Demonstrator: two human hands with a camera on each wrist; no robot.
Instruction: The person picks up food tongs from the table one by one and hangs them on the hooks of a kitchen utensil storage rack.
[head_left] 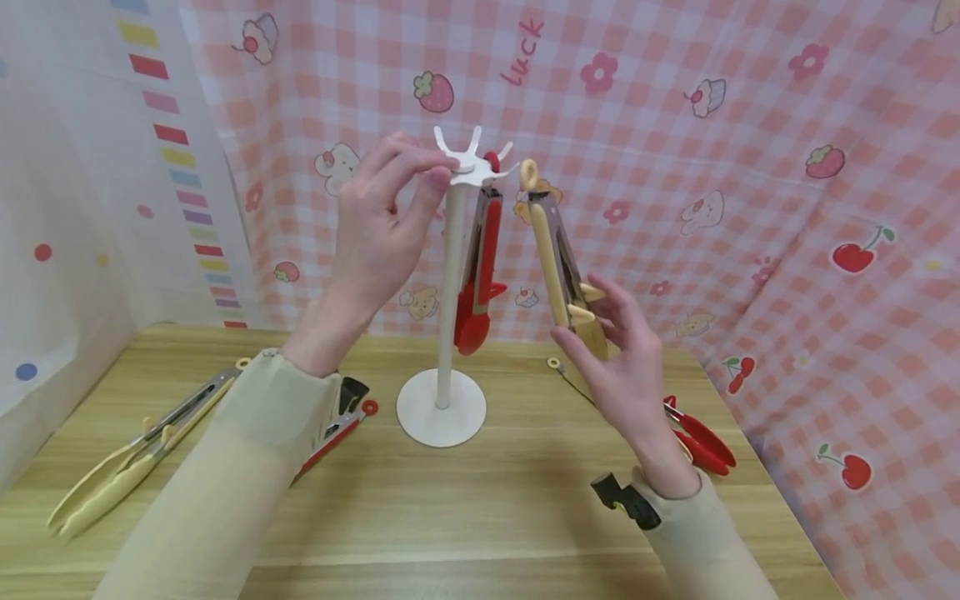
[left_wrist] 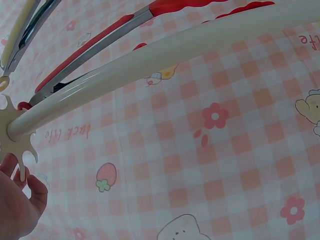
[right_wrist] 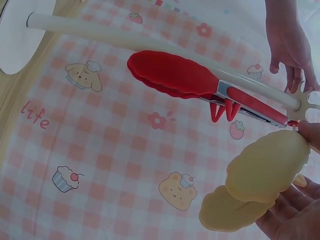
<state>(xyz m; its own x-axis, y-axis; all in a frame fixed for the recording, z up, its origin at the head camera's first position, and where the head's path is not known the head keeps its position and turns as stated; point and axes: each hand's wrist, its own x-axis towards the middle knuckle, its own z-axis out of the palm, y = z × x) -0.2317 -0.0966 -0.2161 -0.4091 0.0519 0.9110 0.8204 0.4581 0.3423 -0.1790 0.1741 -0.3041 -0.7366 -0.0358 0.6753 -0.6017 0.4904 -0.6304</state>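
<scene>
We look across a wood-grain table point(head_left: 450, 533) toward a pink-and-white checked cloth point(head_left: 660, 150) printed with strawberries point(head_left: 435, 93), cherries point(head_left: 852, 258) and cupcakes point(head_left: 707, 98), beside a white sheet point(head_left: 75, 150) with coloured dots point(head_left: 26, 372), in soft light.

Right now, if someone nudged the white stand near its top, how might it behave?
The white stand might tip rather than slide, being tall and slim over its round base. The hanging red tongs may bias it sideways; the left hand holding its top could steady it.

Head view high, facing forward-down — both wrist views close, sharing pole point(head_left: 447, 308).
</scene>
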